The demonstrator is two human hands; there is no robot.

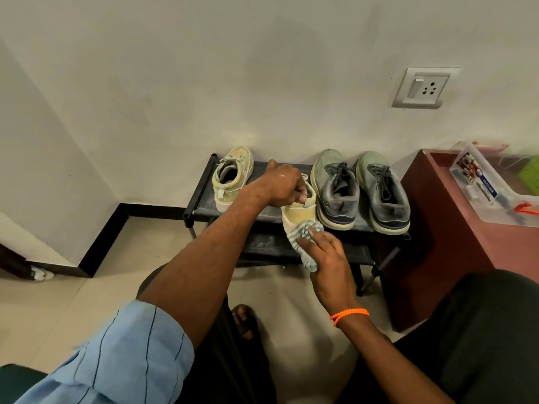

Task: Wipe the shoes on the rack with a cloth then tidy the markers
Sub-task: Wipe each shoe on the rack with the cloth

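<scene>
A pale wall (pixel 262 68) carried a switch-and-socket plate (pixel 423 87) at the right. Black skirting (pixel 102 243) ran along beige floor tiles (pixel 58 301). A maroon cabinet (pixel 437 243) stood at the right.

The rack (pixel 201 196) looks like matt black metal tubing with dark shelves, dusty and scuffed. The beige shoes (pixel 233 177) are soft, suede-like fabric, worn dull; the grey pair (pixel 360 189) is mesh cloth with paler rubbery soles — grimy. The cloth (pixel 303 233) is striped, ribbed knit. The cabinet (pixel 443 199) has a smooth reddish wood-look finish, the box (pixel 478 182) is clear glossy plastic, and the floor (pixel 58 301) is pale smooth tile.
</scene>
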